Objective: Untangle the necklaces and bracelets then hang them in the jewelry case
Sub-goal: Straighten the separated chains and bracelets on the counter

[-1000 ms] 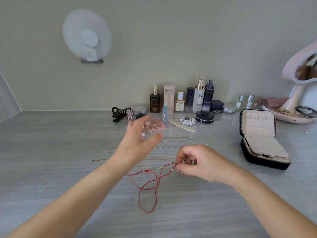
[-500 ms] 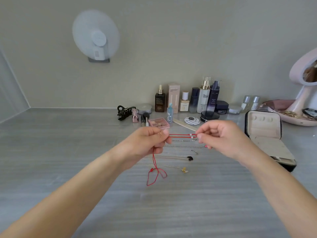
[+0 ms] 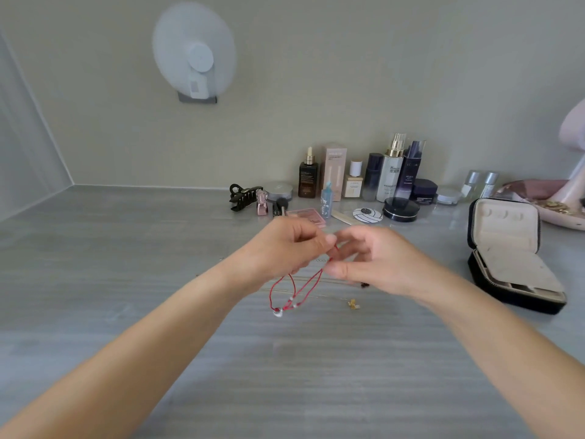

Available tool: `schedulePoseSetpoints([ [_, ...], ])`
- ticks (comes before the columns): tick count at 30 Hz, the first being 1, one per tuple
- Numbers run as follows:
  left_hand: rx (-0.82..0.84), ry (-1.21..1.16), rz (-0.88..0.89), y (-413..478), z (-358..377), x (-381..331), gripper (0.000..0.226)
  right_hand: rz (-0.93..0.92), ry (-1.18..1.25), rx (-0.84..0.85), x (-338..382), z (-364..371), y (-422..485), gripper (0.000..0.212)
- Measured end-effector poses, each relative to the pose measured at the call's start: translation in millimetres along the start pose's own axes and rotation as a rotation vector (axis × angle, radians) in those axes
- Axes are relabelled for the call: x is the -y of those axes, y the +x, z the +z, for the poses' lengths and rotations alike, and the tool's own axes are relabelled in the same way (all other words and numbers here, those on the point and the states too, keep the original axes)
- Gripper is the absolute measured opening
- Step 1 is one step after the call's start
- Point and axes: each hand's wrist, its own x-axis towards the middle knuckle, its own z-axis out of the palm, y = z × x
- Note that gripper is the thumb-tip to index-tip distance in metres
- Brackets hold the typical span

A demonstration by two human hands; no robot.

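A red string bracelet (image 3: 296,291) with small white beads hangs in loops from both hands above the grey table. My left hand (image 3: 285,248) pinches its upper end with curled fingers. My right hand (image 3: 376,261) meets it fingertip to fingertip and pinches the same string. Thin chain necklaces lie on the table behind the hands, mostly hidden; a small gold pendant (image 3: 353,303) and a dark pendant (image 3: 364,284) show under my right wrist. The black jewelry case (image 3: 509,258) stands open at the right, with a beige lining.
Cosmetic bottles and jars (image 3: 389,179) line the back wall, with a black hair claw (image 3: 243,198), a pink palette (image 3: 307,215) and a round compact (image 3: 400,209) in front. A pink mirror stand with its tray (image 3: 550,201) sits at far right. A white fan (image 3: 194,53) hangs on the wall.
My hands have come together; the red string that was stretched level between them now hangs below in loops. The view has shifted slightly.
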Motion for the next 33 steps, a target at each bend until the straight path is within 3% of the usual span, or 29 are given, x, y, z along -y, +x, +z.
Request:
schedulePoseSetpoints([
  [4, -0.074, 0.129, 0.049, 1, -2, -2, 0.024, -0.005, 0.156, -0.031, 18, 15, 5, 0.034],
  [9, -0.133, -0.180, -0.024, 5, -10, -2, 0.018, 0.047, 0.106, -0.059, 20, 14, 9, 0.011],
  [12, -0.059, -0.328, -0.109, 6, -6, 6, 0.030, 0.016, 0.113, -0.056, 17, 14, 8, 0.019],
  [15, 0.094, -0.470, -0.177, 9, 4, 17, 0.058, 0.003, 0.234, -0.050, 17, 12, 8, 0.023],
  [17, 0.199, -0.532, -0.215, 8, 11, 20, 0.064, 0.023, 0.292, -0.076, 15, 9, 9, 0.023],
  [20, 0.220, -0.500, -0.205, 6, 18, 22, 0.058, 0.067, 0.374, -0.125, 8, 1, 9, 0.020],
  [25, 0.163, -0.343, -0.154, 3, 22, 29, 0.029, 0.165, 0.443, -0.142, -14, -10, -2, 0.021],
  [33, 0.197, 0.037, -0.154, 2, 33, 9, 0.030, 0.262, 0.475, -0.182, -38, -38, -27, 0.021],
])
